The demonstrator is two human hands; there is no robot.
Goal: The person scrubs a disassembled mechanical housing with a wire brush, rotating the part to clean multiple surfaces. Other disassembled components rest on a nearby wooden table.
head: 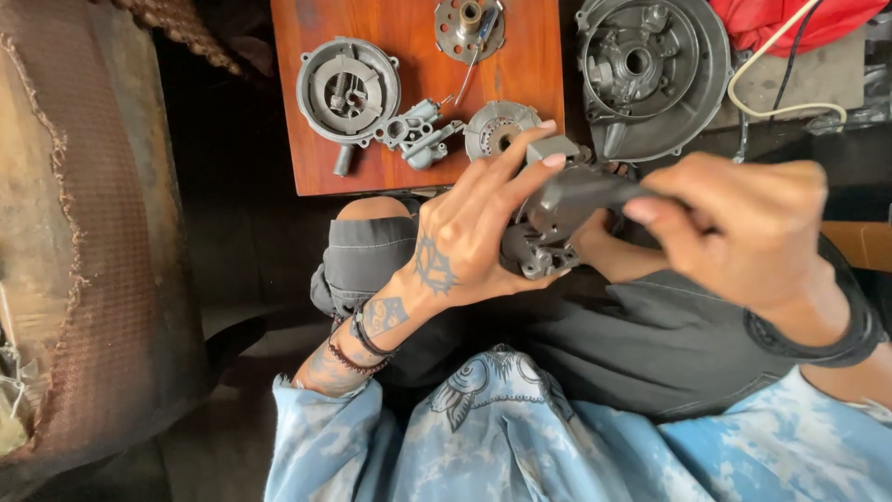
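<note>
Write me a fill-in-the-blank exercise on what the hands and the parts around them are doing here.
1. The left hand and right hand both grip one grey ____ part.
2. The round cover lies on a ____ wooden board.
3. The red cloth lies at the top ____ of the view.
4. The large engine casing sits to the ____ of the board.

Missing words: metal; reddish-brown; right; right
</note>
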